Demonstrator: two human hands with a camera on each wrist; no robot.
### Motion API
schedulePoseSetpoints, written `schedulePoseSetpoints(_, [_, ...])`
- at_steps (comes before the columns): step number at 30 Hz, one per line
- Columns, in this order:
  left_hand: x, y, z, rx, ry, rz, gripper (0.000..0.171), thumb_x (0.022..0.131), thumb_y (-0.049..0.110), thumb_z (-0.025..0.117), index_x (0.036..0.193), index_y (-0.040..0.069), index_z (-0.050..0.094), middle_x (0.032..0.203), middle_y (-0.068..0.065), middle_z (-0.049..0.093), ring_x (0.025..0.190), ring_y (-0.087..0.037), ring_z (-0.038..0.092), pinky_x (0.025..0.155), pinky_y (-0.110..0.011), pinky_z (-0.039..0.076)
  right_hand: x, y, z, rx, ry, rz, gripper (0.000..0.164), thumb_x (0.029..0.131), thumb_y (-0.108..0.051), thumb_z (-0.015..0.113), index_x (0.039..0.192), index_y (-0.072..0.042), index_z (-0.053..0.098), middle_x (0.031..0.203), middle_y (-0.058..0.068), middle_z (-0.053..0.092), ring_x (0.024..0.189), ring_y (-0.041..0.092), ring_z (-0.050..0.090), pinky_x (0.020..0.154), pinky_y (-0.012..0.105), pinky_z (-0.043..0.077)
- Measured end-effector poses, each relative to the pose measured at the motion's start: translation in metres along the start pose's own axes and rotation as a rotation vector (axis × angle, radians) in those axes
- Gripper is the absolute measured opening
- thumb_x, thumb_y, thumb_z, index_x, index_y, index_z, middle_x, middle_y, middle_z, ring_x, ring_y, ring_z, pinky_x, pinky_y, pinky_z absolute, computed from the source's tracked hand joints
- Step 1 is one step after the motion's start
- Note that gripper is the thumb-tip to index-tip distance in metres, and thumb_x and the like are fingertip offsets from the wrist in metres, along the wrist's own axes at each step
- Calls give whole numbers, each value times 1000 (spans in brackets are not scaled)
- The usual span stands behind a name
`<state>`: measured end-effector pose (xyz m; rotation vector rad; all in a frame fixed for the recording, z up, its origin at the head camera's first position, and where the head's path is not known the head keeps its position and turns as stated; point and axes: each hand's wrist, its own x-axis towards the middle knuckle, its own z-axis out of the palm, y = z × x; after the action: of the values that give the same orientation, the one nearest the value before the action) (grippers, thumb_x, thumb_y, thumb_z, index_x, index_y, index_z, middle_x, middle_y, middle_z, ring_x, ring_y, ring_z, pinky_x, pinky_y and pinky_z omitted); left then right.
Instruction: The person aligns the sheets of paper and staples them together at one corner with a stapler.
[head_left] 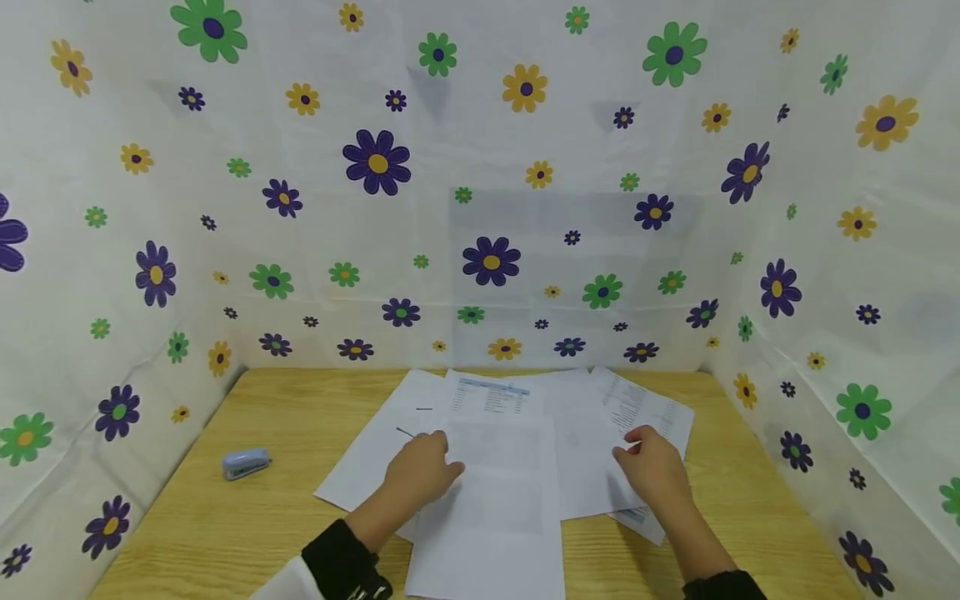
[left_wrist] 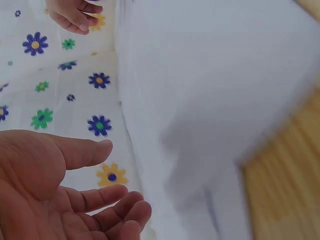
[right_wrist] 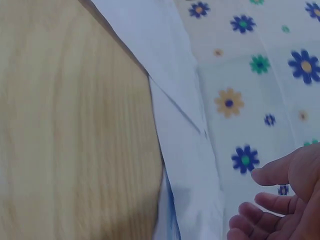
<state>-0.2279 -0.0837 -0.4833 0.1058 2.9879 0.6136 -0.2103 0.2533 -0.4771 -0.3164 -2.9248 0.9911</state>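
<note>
Several sheets of paper lie overlapped on the table; a mostly white front sheet [head_left: 491, 508] is on top. Over its left edge is my left hand [head_left: 422, 468], fingers relaxed and thumb apart. In the left wrist view that hand [left_wrist: 75, 195] holds nothing, and the white paper [left_wrist: 215, 75] beyond it is blurred. My right hand [head_left: 658, 468] hovers by the right-hand sheets, near a printed sheet [head_left: 663, 412]. The right wrist view shows the right hand [right_wrist: 285, 200] with loosely bent fingers and nothing between them. A thin dark mark or stick by the left fingers is unclear.
A light blue stapler [head_left: 246, 463] rests on the left part of the wooden table [head_left: 180, 533]. Another printed page [head_left: 491, 396] with a blue-headed table lies at the back of the papers. A flower-patterned cloth [head_left: 420, 208] encloses the back and both sides.
</note>
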Motion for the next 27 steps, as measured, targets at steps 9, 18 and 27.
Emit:
schedulePoseSetpoints(9, [16,104,12,-1,-75,309,41,92,41,75,116,8,70,102,-5,68,91,-20,63,74,-36,53,9,41,-43,-26,-18,191,56,100,-31,59,134,12,48,128,35,58,104,44,60,80,49,52])
schedulePoseSetpoints(18, [24,175,60,222,-164,599,38,92,48,74,123,27,71,124,7,66,110,-18,61,88,-40,54,15,60,-38,204,-45,296,66,100,-27,60,140,20,36,112,33,54,85,33,59,70,39,53])
schedulePoseSetpoints(27, [15,184,97,340,-268,676,33,86,42,79,117,32,74,105,10,66,91,-12,53,83,-37,51,19,56,-29,439,-31,449,73,100,-23,60,148,19,25,120,29,46,90,30,60,68,31,58])
